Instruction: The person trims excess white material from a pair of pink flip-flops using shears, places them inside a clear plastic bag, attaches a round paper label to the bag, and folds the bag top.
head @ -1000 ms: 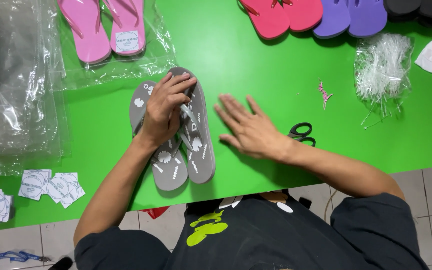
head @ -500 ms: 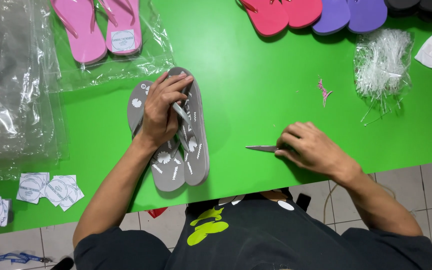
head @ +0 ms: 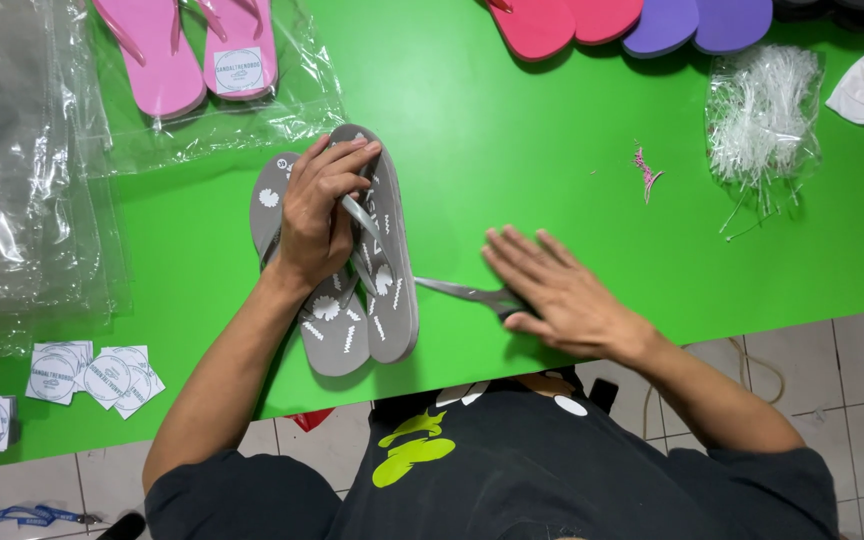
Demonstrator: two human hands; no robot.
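gripping grey sandals [head: 377, 290] by the straps, left hand [head: 319, 212] fingers closed; right hand [head: 564, 295], at 3 o'clock, fingers spread flat over scissors [head: 462, 292] on green counter [head: 512, 150].

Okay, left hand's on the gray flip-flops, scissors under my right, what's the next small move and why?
Probably bring the scissors tips to the straps. The left hand grips the straps of the stacked gray flip-flops, while the right hand lies flat, fingers spread, over the scissors' handles, blades pointing at the pair.

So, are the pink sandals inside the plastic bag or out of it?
Inside. The pink sandals lie under the clear plastic bag, whose glossy film covers them and spreads past their edges.
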